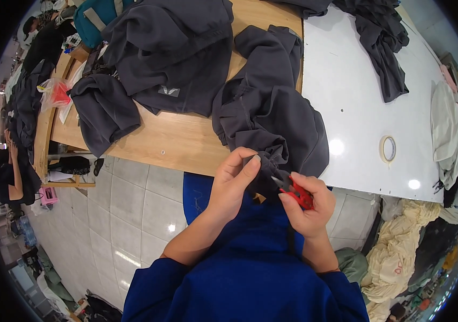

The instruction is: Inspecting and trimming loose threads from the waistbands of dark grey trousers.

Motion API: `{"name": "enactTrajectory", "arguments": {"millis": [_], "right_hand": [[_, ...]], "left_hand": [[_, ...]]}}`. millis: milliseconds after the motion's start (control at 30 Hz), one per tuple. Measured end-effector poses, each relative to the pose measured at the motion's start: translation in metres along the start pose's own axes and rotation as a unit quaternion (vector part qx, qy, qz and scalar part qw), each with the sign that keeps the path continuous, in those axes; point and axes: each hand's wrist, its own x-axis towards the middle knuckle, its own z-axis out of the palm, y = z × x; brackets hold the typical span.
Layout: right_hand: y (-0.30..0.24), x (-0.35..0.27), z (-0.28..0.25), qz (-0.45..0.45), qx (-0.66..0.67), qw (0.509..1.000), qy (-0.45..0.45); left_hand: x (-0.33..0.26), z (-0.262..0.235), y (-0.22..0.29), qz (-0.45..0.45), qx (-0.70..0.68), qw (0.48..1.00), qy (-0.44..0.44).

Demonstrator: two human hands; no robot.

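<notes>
A dark grey garment (288, 115) lies across the front edge of the wooden table, one end hanging toward my lap. My left hand (233, 180) pinches a fold of that garment between thumb and fingers. In my right hand (312, 206) is a pair of red-handled thread snips (300, 194), gripped in the palm with the pointed blades turned toward the pinched cloth. The blade tips sit close to the fabric; whether they touch it I cannot tell. A second dark grey garment (180, 59) with a small light patch is spread on the table to the left.
The wooden table (186, 142) meets a white tabletop (358, 134) on the right, which carries a roll of tape (387, 149) and more dark cloth (384, 53). A clear plastic bag (54, 94) sits at the left. Cream fabric (395, 252) is heaped at lower right. Another person's arm (15, 172) shows far left.
</notes>
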Motion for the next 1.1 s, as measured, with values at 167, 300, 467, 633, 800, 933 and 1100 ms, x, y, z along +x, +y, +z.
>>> {"name": "enactTrajectory", "arguments": {"millis": [167, 300, 467, 633, 800, 933, 1100], "right_hand": [[0.002, -0.008, 0.0, 0.011, -0.014, 1.0, -0.023], [0.0, -0.007, 0.004, 0.027, -0.019, 0.999, 0.02], [0.002, -0.007, 0.005, 0.016, -0.022, 0.999, 0.021], [0.003, -0.004, 0.006, -0.03, -0.055, 0.997, 0.039], [0.003, -0.004, 0.004, -0.034, -0.066, 0.996, 0.039], [0.002, -0.003, 0.003, -0.055, -0.087, 0.994, 0.028], [0.002, -0.006, 0.002, -0.007, -0.07, 0.997, 0.042]], "left_hand": [[-0.001, 0.003, -0.003, 0.021, -0.034, 0.999, -0.024], [-0.003, 0.006, -0.003, 0.015, -0.031, 0.999, -0.009], [-0.003, 0.007, -0.004, -0.015, -0.06, 0.998, -0.012], [-0.002, 0.01, -0.005, -0.041, -0.095, 0.995, -0.004], [-0.002, 0.013, -0.004, -0.05, -0.103, 0.993, 0.007], [-0.002, 0.011, -0.005, -0.053, -0.106, 0.993, 0.002], [-0.003, 0.014, -0.005, -0.033, -0.085, 0.996, 0.009]]}}
